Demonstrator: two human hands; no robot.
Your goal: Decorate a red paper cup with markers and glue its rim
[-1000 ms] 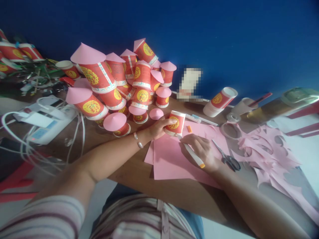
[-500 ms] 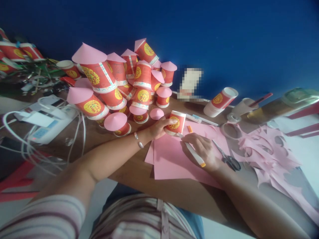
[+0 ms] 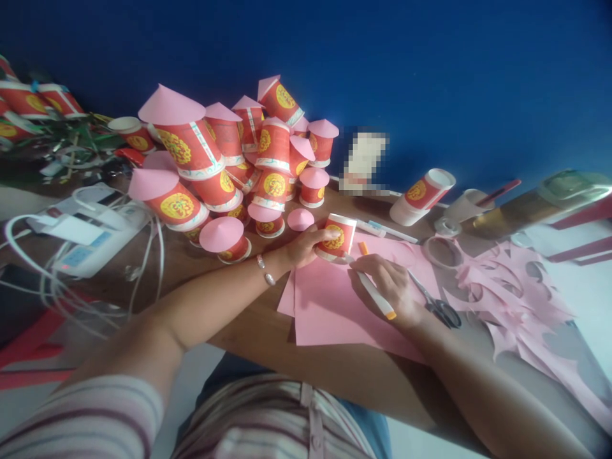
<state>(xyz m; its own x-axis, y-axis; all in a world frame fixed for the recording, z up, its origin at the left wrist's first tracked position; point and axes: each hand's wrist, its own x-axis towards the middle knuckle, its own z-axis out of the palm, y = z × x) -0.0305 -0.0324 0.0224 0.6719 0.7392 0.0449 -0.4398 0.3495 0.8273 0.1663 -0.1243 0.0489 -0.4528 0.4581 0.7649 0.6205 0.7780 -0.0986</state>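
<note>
A brown wooden tabletop (image 3: 268,331) crosses the middle of the frame. The left arm (image 3: 210,293) stretches from lower left to centre, where flat pink paper sheets (image 3: 325,312) lie. There, the grip of the left hand (image 3: 305,247) clasps a red, white-rimmed paper cup (image 3: 342,228), thumb over its side. The right hand (image 3: 391,280), curled, pinches a slim white orange-ended marker (image 3: 375,296), tip by the cup's lower rim.

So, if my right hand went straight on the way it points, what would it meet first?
Probably the red cup in your left hand; the marker points at it, tip very close, though contact is unclear.
</note>
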